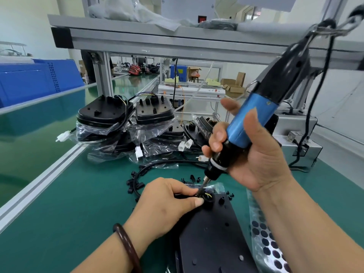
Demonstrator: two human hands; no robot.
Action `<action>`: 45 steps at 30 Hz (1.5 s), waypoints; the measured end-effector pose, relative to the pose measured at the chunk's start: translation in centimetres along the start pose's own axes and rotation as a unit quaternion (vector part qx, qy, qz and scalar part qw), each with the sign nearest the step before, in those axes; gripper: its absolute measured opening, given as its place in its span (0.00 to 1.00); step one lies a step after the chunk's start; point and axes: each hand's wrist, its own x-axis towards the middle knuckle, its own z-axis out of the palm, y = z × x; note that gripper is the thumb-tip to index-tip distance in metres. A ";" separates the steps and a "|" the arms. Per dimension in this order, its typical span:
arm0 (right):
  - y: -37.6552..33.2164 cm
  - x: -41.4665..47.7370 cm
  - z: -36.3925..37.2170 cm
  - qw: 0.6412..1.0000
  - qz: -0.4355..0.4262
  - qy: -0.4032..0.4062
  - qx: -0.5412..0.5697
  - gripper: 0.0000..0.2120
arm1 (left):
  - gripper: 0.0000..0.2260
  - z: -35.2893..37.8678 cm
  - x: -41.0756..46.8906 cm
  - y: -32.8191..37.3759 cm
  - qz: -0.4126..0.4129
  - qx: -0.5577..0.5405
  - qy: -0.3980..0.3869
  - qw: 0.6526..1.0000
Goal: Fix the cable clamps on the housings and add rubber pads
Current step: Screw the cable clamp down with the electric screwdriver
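My left fingers [187,191] pinch the clamp [207,199] on the housing [212,243]; right fingers [216,134] grasp the driver [256,115]. Risk: tilted bit [204,183] may slip and scar it

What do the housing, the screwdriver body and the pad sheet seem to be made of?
Housing: likely moulded plastic, matte black, with pegs and holes.
Screwdriver: blue body with smooth sheen, plastic or anodised metal.
Pad sheet: shiny silvery backing, perhaps film; dull black pads, likely rubber.
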 end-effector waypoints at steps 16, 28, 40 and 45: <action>-0.1 -0.5 1.9 0.980 -0.061 0.109 -0.152 0.15 | 0.06 0.1 -0.1 0.2 -0.005 -0.031 -0.013 0.999; -0.3 -0.6 2.6 0.972 -0.091 0.145 -0.159 0.08 | 0.07 0.3 0.0 0.0 -0.018 -0.044 -0.007 0.999; 1.1 -0.3 2.7 0.954 -0.141 0.154 -0.215 0.11 | 0.08 0.3 0.1 0.0 -0.017 -0.046 -0.015 0.999; 1.4 0.0 2.5 0.954 -0.145 0.160 -0.206 0.13 | 0.08 0.3 0.2 0.0 -0.015 -0.042 -0.015 0.999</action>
